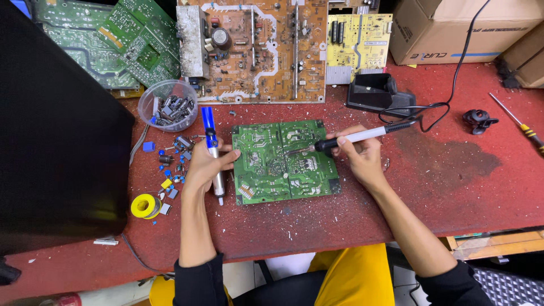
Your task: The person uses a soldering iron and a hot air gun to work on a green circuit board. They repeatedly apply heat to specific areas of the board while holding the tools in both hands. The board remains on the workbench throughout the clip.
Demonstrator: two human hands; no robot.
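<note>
Two hands worked over a green circuit board [285,161] lying flat near the middle of the frame on a worn red table [453,187]; the right hand [358,156] had its fingers closed pen-fashion around a soldering iron [354,137], a grip that seemingly let the tip be steered finely, and the tip rested on or just above the board's centre; the iron's black cord [453,85] trailed away toward the upper right, past a black iron stand [377,93] above the board. The left hand [205,164] sat at the board's left edge, fingers wrapped around a blue and silver desoldering pump [212,150] held roughly upright in the frame, nozzle toward the lower edge, apparently kept close for ready use. Small loose components [173,164] lay scattered left of that hand; a clear bowl of parts [168,105] stood above them; a yellow solder spool [145,205] lay at lower left. Larger boards [255,51] filled the top of the frame, and a screwdriver [518,122] lay at far right.
</note>
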